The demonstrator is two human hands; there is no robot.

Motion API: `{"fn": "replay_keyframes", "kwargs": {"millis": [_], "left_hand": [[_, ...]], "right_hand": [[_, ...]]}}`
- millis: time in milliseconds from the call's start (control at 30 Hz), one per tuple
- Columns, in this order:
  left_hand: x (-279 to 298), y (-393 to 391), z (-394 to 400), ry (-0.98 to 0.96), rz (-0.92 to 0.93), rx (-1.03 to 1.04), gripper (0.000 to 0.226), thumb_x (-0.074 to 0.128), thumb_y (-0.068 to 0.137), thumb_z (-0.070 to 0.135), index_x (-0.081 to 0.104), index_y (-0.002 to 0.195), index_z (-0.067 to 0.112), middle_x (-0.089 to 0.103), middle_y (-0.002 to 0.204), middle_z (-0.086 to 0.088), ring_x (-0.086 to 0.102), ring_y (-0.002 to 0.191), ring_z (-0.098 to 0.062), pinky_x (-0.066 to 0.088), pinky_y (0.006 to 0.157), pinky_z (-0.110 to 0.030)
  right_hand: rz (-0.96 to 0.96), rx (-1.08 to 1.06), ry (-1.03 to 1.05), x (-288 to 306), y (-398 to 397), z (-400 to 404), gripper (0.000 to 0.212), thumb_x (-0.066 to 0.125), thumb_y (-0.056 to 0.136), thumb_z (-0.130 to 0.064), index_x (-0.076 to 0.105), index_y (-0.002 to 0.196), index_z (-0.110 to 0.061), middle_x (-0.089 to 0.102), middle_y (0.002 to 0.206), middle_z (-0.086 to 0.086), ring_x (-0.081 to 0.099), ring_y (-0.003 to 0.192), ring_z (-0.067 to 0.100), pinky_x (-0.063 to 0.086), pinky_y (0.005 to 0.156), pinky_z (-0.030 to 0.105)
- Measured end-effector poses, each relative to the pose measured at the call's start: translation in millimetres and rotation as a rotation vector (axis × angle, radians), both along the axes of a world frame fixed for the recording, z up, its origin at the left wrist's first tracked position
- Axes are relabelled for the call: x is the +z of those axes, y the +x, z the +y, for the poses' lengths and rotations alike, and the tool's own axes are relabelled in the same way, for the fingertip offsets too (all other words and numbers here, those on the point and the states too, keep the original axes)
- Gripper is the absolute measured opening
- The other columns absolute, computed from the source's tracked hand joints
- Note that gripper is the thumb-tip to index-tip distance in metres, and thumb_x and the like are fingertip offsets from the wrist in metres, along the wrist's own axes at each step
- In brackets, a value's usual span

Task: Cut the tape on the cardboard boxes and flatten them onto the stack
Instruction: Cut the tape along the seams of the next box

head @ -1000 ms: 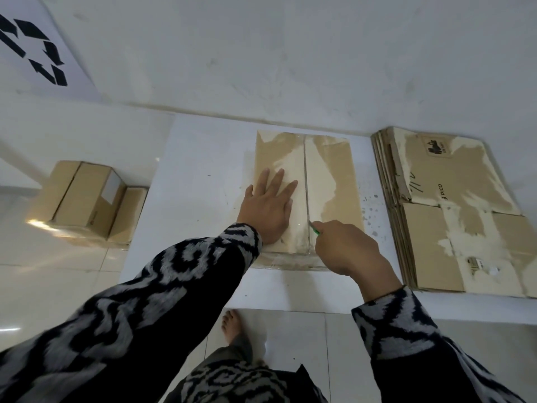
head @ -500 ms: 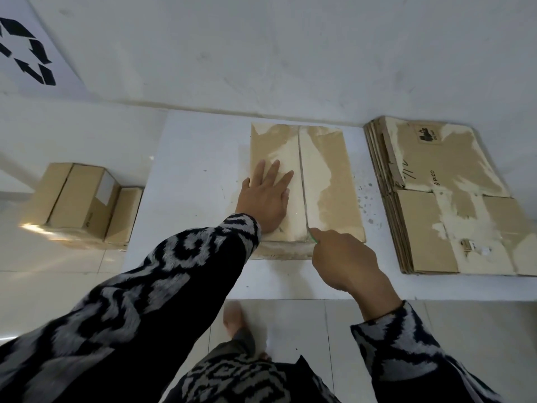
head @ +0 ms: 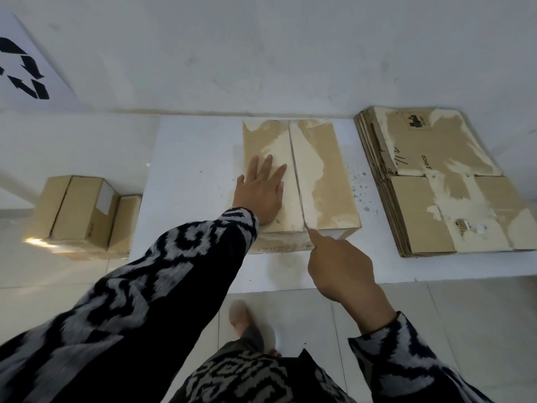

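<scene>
Box under work: closed cardboard box (head: 319,175) on the white platform (head: 191,158), centre of scene, top flaps meeting along a seam that runs near to far.
Left hand (head: 260,193): palm down on the left flap, fingers (head: 268,168) straight and slightly spread, pressing flat; nothing grasped.
Right hand (head: 338,266): at the near edge of the box, fingers curled round a thin cutter; only its tip (head: 308,229) shows, touching the near end of the seam. Handle hidden inside the fist.
Stack: flattened cardboard boxes (head: 441,181) piled on the right part of the platform, apart from the box under work; top sheet has torn paper patches.
Other boxes: two closed cardboard boxes (head: 84,210) on the tiled floor, left of the platform, touching each other.
Wall sign: white sheet with black recycling arrows (head: 23,74), far left.
Foot: one bare foot (head: 241,318) on the floor near the platform edge.
</scene>
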State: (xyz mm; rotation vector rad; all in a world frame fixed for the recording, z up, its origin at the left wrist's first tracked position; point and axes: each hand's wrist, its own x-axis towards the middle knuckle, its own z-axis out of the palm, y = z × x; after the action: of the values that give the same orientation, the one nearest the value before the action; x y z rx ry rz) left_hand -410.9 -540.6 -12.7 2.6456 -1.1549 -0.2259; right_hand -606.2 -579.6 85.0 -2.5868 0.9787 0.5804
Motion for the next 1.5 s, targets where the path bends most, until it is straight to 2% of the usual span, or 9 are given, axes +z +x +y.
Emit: {"fn": "replay_keyframes", "kwargs": {"millis": [333,567,667,767,867,933,1100,1367,1500], "left_hand": [[7.4,-1.5,0.7,0.071,0.032,-0.012,0.050,0.017,0.105,0.040,0.014,0.155,0.037,-0.002,0.166,0.005,-0.008,0.152,-0.024,0.016,0.118,-0.056],[30.0,-11.7,10.9,0.204,0.059,-0.102,0.057,0.013,0.104,0.049,0.004,0.157,0.030,-0.009,0.165,-0.001,-0.011,0.150,-0.035,0.004,0.120,-0.054],[41.1,-26.8,32.2,0.229,0.057,-0.255,0.066,0.021,0.101,0.058,0.011,0.157,0.023,-0.002,0.166,-0.001,-0.005,0.151,-0.036,0.007,0.121,-0.052],[43.3,-38.1,53.3,0.274,0.043,-0.373,0.082,0.037,0.093,0.069,0.011,0.157,0.025,0.000,0.166,0.002,-0.003,0.152,-0.029,0.009,0.121,-0.048],[41.4,-36.7,59.7,0.267,0.060,-0.376,0.075,0.047,0.096,0.058,0.014,0.157,0.029,0.003,0.165,0.006,-0.001,0.152,-0.026,0.019,0.120,-0.049],[42.4,-31.3,59.0,0.260,0.089,-0.365,0.069,0.046,0.098,0.052,0.015,0.156,0.030,0.005,0.165,0.008,0.000,0.152,-0.023,0.022,0.119,-0.049],[46.9,-21.2,55.7,0.267,0.128,-0.403,0.064,0.047,0.099,0.050,0.023,0.154,0.028,0.010,0.165,0.008,0.004,0.152,-0.020,0.021,0.119,-0.043],[41.5,-23.9,55.9,0.264,0.083,-0.433,0.059,0.040,0.103,0.042,0.022,0.152,0.015,0.023,0.161,0.000,0.005,0.152,-0.030,0.020,0.120,-0.050],[40.8,-28.4,55.8,0.308,-0.017,-0.465,0.058,0.030,0.106,0.040,0.019,0.152,0.008,0.026,0.160,-0.003,0.009,0.151,-0.034,0.022,0.118,-0.050]], "right_hand": [[-0.096,-0.098,0.013,-8.3,-16.5,10.5,0.066,0.037,0.096,-0.012,0.018,0.156,-0.032,0.048,0.079,-0.005,0.044,0.067,0.013,0.025,0.048,0.026],[-0.478,-0.303,0.340,-25.9,-76.0,6.5,0.051,0.028,0.104,-0.021,0.033,0.151,-0.042,0.055,0.066,-0.002,0.048,0.057,0.012,0.038,0.052,0.026],[-0.488,-0.475,0.439,-37.3,-100.8,5.1,0.049,0.029,0.105,-0.024,0.028,0.152,-0.037,0.062,0.083,0.002,0.050,0.062,0.014,0.038,0.052,0.027],[-0.489,-0.564,0.538,-47.7,-108.4,7.1,0.034,0.031,0.104,-0.023,0.055,0.127,-0.020,0.057,0.085,0.002,0.051,0.063,0.015,0.044,0.060,0.043],[-0.516,-0.573,0.660,-49.3,-102.9,4.8,0.033,0.032,0.105,-0.019,0.054,0.129,-0.023,0.062,0.090,0.004,0.060,0.065,0.016,0.047,0.059,0.031],[-0.492,-0.485,0.630,-48.7,-95.4,0.2,0.038,0.033,0.104,-0.019,0.050,0.136,-0.030,0.065,0.092,0.000,0.055,0.061,0.012,0.042,0.054,0.023],[-0.477,-0.249,0.444,-49.1,-76.8,-10.1,0.039,0.036,0.103,-0.040,0.045,0.141,-0.047,0.050,0.050,-0.016,0.045,0.051,0.004,0.036,0.053,0.021],[-0.427,-0.075,0.141,-52.3,-52.7,-15.7,0.037,0.037,0.102,-0.042,0.050,0.135,-0.053,0.060,0.084,-0.014,0.057,0.073,0.009,0.046,0.058,0.028],[-0.427,-0.068,0.112,-54.1,-46.7,-18.3,0.037,0.038,0.102,-0.039,0.050,0.135,-0.053,0.060,0.080,-0.011,0.056,0.070,0.010,0.046,0.058,0.029]]}}
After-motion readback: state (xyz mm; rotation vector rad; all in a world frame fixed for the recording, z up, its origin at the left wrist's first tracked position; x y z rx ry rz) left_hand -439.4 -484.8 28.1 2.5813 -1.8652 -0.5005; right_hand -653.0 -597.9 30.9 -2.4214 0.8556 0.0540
